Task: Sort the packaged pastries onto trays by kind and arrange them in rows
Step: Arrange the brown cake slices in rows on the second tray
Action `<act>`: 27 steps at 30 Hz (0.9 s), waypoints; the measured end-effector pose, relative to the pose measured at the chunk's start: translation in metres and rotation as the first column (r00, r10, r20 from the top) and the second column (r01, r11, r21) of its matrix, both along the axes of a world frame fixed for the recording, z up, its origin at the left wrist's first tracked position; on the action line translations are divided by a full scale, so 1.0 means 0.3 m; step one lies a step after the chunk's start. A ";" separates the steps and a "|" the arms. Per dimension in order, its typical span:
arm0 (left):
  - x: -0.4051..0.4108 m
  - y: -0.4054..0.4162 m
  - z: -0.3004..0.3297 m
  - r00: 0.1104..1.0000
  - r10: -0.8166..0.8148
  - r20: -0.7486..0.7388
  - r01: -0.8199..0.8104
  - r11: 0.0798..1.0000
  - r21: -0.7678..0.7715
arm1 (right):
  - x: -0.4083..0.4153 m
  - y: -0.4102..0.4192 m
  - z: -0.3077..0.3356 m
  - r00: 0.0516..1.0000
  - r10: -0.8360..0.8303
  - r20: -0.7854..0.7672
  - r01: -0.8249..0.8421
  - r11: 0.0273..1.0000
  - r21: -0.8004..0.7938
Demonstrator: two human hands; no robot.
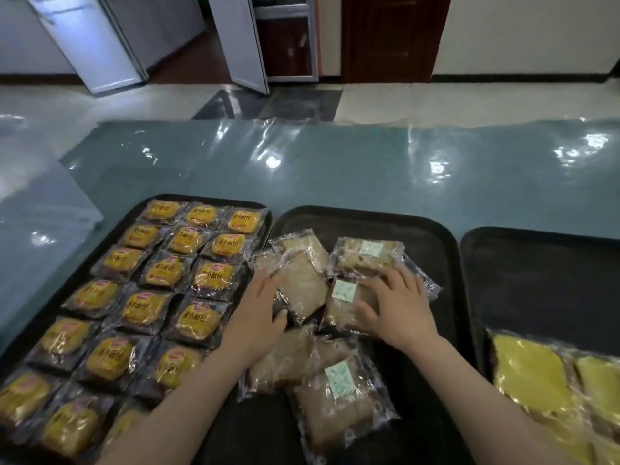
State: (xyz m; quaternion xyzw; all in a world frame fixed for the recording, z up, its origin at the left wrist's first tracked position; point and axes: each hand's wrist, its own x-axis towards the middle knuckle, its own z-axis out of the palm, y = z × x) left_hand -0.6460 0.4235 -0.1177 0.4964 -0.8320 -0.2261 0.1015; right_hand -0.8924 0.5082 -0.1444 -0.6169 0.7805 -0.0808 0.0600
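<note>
— What can you read on the packs?

— The small buns (208,280) on my left tray (157,201) carry yellow labels with a red logo and the characters 小面包; the smaller print is too blurred to read. They lie in rows of three.

— And the middle tray (385,218)?

— Clear-wrapped pale cake slices (335,391), several overlapping, none in a row. A few show a small white sachet with green print that I cannot make out.

— Your hands?

— My left hand (260,308) rests flat, fingers spread, on one slice (302,286) at the tray's left side. My right hand (396,305) lies with relaxed fingers on another slice (345,310) just beside it. Neither grips anything.

— Anything cut off?

— The right tray (536,263) runs out of view; its yellow pastries (530,374) are blurred and show no label. All three trays sit on a surface (335,162) under glossy plastic film.
</note>
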 end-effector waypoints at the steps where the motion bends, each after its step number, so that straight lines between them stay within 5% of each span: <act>1: -0.022 -0.007 -0.006 0.998 -0.038 0.046 0.041 0.996 -0.074 | 0.003 -0.021 0.003 1.000 -0.002 -0.021 0.001 0.998 -0.058; 6: -0.158 -0.101 -0.033 0.951 -0.107 0.290 0.168 0.966 -0.195 | -0.037 -0.147 -0.001 0.998 -0.014 0.061 0.016 0.999 -0.032; 12: -0.219 -0.149 -0.107 0.839 -0.153 0.522 0.179 0.984 -0.001 | -0.103 -0.207 -0.060 0.993 -0.009 0.116 -0.014 0.981 0.192; 27: -0.040 0.098 -0.129 0.885 -0.203 0.420 0.085 0.956 0.282 | -0.003 -0.016 -0.068 0.995 -0.032 0.093 0.015 0.984 0.178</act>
